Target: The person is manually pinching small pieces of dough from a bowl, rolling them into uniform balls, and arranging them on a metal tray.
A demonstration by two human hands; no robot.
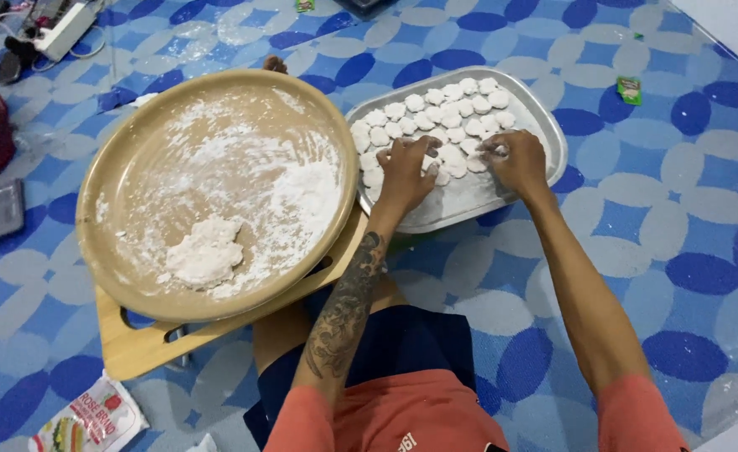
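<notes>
Both hands reach forward over the metal tray (545,125), whose near half lies bare. The left hand (406,172) spreads its fingers on the dough discs (436,113); the right hand (515,159) pinches one disc. The floured round tray (101,192) sits just left.

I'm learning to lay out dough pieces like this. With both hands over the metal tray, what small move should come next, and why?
Probably set the piece at the right hand down in the bare near part of the metal tray, beside the last row of dough rounds. The far part is already packed with rows, the left hand rests on the nearest pieces, and the near strip is still floury and bare.
</notes>
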